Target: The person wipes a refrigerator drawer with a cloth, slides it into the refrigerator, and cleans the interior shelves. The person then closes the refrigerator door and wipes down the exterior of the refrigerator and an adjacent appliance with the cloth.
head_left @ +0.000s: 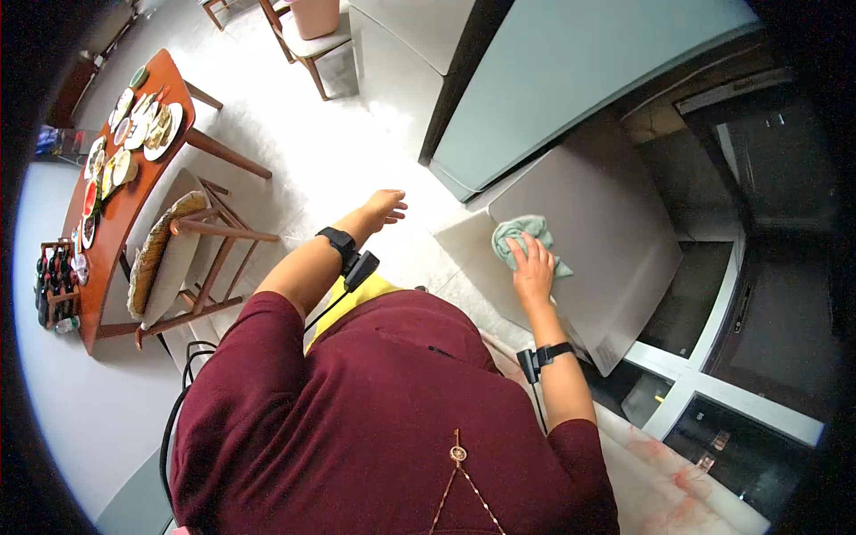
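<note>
My right hand [533,267] presses a crumpled pale green cloth [522,234] against the light grey surface of a boxy unit [615,232]. The fingers lie over the cloth, and part of it sticks out past them on the right. Held out over the floor, my left hand [388,208] has its fingers loosely apart and carries nothing. Each forearm wears a black strap with a small device and cable.
On the left, a wooden table [165,76] bears several plates of food. A wooden chair [201,250] with a cushion stands beside it, near a bottle rack [58,281]. Ahead is a tall pale blue-green panel [553,80]. Dark window panes [785,294] lie to the right.
</note>
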